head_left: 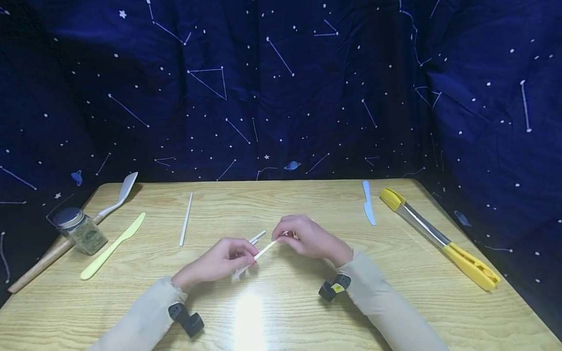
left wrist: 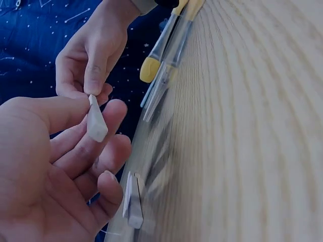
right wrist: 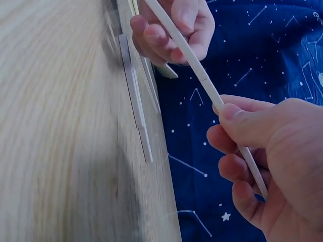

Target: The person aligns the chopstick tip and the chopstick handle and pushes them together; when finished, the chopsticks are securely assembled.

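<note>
A slim pale chopstick slants between both hands above the table. My left hand pinches its lower-left part between thumb and index finger; the other fingers are loosely bent in the left wrist view. Toward the upper right end, my right hand grips the same chopstick with thumb and curled fingers, its far end running under the palm in the right wrist view. Two more chopsticks lie side by side on the wood behind and below the hands, partly hidden by the left one. Another chopstick lies apart to the left.
At the left are a yellow plastic knife, a jar of dried herbs and a wooden-handled spatula. A blue plastic knife and yellow-ended tongs lie at the right. A starry dark-blue cloth hangs behind the table.
</note>
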